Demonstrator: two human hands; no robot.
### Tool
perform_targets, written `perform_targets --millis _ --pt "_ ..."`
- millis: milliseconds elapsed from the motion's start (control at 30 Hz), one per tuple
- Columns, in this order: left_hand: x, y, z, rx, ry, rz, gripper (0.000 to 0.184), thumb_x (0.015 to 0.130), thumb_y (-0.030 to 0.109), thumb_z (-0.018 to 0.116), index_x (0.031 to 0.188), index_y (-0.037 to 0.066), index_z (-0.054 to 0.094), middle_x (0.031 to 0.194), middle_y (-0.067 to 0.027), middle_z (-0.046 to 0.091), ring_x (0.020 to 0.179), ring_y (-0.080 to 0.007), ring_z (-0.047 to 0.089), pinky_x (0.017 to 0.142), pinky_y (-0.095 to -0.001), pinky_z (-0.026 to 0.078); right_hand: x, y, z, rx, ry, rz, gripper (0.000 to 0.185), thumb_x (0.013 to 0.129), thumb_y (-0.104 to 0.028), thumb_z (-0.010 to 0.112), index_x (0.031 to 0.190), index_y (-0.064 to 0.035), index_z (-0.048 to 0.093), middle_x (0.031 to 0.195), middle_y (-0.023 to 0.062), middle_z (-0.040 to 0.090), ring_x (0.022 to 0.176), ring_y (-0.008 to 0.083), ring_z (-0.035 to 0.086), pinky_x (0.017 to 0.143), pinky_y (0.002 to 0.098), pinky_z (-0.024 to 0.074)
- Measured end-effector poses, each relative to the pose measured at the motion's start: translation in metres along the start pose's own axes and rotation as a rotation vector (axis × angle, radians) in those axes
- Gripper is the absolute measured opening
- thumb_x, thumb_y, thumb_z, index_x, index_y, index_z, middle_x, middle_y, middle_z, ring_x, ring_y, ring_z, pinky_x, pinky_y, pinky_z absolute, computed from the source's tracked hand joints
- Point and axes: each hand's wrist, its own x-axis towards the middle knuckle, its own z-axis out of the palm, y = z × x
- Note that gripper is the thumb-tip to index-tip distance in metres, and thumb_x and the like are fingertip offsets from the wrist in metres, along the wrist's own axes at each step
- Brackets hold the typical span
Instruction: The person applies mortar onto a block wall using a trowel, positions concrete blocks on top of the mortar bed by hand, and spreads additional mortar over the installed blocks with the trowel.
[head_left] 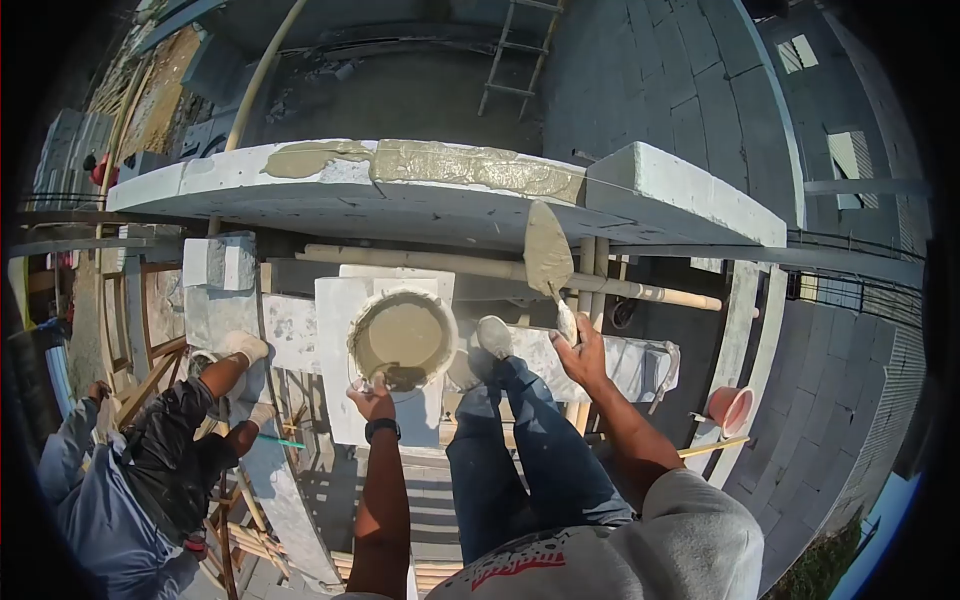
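Observation:
My right hand (583,352) is wrapped round the handle of a trowel (549,245), whose pointed blade is coated with grey mortar and lies near the block wall. My left hand (373,398) grips the near rim of a round bucket (451,345) of wet mortar. The bucket stands on a pale block (335,400). Beyond it runs a wall of light blocks (685,190), with wet mortar (470,168) spread along the middle of its top. A taller block adjoins the mortar's right end.
Another person (150,470) is at the left, on the scaffold. Bamboo poles (420,262) cross below the wall, and a plank (630,368) lies under my feet. A pink bucket (730,408) sits at the right. A ladder (520,50) leans beyond the wall.

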Motion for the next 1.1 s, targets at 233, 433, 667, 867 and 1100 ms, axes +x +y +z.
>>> perform_targets --millis 233,433,667,867,1100 --pt "-0.003 0.005 -0.003 0.212 -0.005 0.156 0.055 0.087 0.019 0.078 0.120 0.003 0.037 0.081 -0.0114 0.061 0.066 -0.0183 0.061 0.058 -0.0303 0.050 0.094 0.034 -0.039 0.875 -0.045 0.406 0.023 0.091 -0.020 0.067 0.106 -0.0028 0.064 0.073 0.0030 0.060 0.058 0.0102 0.055 0.052 0.0261 0.0477" --pt "-0.022 0.043 0.011 0.107 0.051 -0.049 0.053 0.087 0.018 0.078 0.118 0.004 0.037 0.077 -0.0100 0.061 0.061 -0.0171 0.060 0.055 -0.0291 0.048 0.073 0.029 -0.076 0.961 -0.099 0.462 0.035 0.090 -0.023 0.066 0.116 0.0006 0.064 0.069 0.0057 0.060 0.051 0.0141 0.058 0.048 0.0266 0.0491" --pt "-0.022 0.048 0.014 0.131 0.100 -0.078 0.053 0.085 0.014 0.078 0.118 0.004 0.037 0.082 -0.0128 0.063 0.064 -0.0189 0.062 0.056 -0.0300 0.050 0.095 0.031 -0.096 1.113 -0.198 0.377 0.039 0.092 -0.024 0.062 0.120 0.0031 0.062 0.072 0.0086 0.063 0.050 0.0147 0.059 0.046 0.0279 0.0512" --pt "-0.024 0.051 0.013 0.114 0.111 -0.090 0.055 0.084 0.014 0.078 0.118 0.004 0.037 0.083 -0.0117 0.061 0.064 -0.0183 0.060 0.057 -0.0301 0.051 0.068 0.049 -0.117 1.306 -0.282 0.394 0.049 0.090 -0.033 0.063 0.119 0.0051 0.058 0.068 0.0078 0.058 0.047 0.0151 0.055 0.044 0.0269 0.0483" --pt "-0.017 0.032 0.010 0.313 0.128 0.030 0.058 0.087 0.021 0.080 0.121 0.004 0.038 0.088 -0.0136 0.062 0.071 -0.0191 0.064 0.063 -0.0292 0.053 0.001 0.020 -0.177 0.872 -0.329 0.490 0.040 0.085 -0.023 0.066 0.113 0.0045 0.064 0.068 0.0061 0.060 0.047 0.0150 0.056 0.045 0.0274 0.0486"
